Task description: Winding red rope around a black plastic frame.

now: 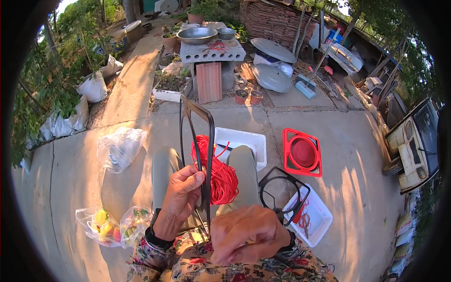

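Note:
My left hand [181,199] grips a black plastic frame [199,129] with a curved inner bar and holds it upright over my lap. A skein of red cord [217,173] lies on my knees just behind the frame. Curled into a loose fist, my right hand [246,232] sits low at the frame's bottom edge; whether it pinches cord I cannot tell. A second black frame [282,190] leans by my right knee.
A white foam box [244,141] stands past my knees, a red frame with a red bowl [303,152] to its right, a white tray with scissors [312,216] near right. Plastic bags of fruit [112,226] lie left. Pots, basins and lids crowd the back.

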The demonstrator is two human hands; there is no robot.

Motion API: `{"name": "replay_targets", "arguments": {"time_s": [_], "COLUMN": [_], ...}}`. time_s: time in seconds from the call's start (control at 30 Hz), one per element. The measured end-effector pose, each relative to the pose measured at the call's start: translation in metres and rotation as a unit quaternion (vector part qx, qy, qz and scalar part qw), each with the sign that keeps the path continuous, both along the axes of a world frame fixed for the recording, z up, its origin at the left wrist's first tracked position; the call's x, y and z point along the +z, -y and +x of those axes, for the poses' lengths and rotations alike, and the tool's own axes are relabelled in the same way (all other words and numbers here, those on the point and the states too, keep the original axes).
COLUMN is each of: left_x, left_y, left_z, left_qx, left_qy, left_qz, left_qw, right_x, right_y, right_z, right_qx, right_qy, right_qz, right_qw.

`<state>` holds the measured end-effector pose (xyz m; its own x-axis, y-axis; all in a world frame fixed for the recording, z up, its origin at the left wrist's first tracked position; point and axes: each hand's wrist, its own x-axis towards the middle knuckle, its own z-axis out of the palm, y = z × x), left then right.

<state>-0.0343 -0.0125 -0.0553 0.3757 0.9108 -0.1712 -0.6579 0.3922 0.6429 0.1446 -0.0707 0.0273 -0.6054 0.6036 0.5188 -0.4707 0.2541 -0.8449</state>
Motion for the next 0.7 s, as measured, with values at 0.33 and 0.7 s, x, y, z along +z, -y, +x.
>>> {"name": "replay_targets", "arguments": {"time_s": [0.33,0.7], "left_x": [-0.015,-0.015], "left_y": [0.0,0.006], "left_z": [0.005,0.057], "left_qx": [-0.081,-0.216], "left_qy": [0.05,-0.026], "left_qz": [-0.02,-0.074], "left_qw": [0.995,0.973], "right_x": [-0.059,-0.108], "right_y": [-0.024,-0.003], "right_z": [0.024,0.061], "right_qx": [-0.402,-0.347], "right_qy": [0.155,0.073], "right_qz": [-0.165,-0.396], "right_qw": [0.887,0.847]}}
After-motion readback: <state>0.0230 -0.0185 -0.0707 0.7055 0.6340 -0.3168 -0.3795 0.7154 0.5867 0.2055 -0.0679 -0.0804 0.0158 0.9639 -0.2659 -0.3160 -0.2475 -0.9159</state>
